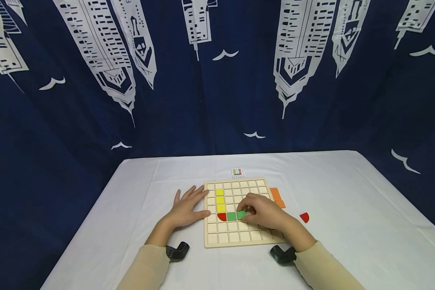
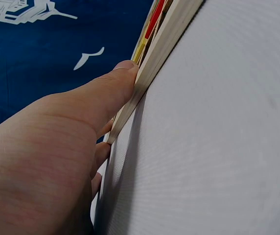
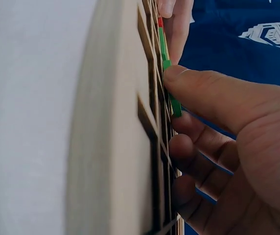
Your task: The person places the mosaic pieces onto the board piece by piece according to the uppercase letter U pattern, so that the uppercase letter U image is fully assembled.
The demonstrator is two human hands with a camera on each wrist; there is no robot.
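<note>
A wooden grid board [image 1: 233, 239] lies on the white-covered table. Down one of its columns run three yellow square tiles [image 1: 220, 200], with a red quarter-round tile [image 1: 222, 217] below them and a green square tile [image 1: 231, 216] beside the red one. My right hand [image 1: 264, 210] pinches another green tile [image 3: 175, 104] between thumb and fingers; in the right wrist view it sits tilted at the grid's surface. At the board's left edge my left hand [image 1: 187, 208] rests with fingers spread, thumb [image 2: 115, 88] touching the rim.
Orange tiles [image 1: 277, 197] lie against the board's right side. Farther right is a loose red quarter-round tile [image 1: 304, 217]. Behind the board lies a small printed pattern card [image 1: 237, 172]. A dark blue curtain [image 1: 210, 100] hangs beyond the table.
</note>
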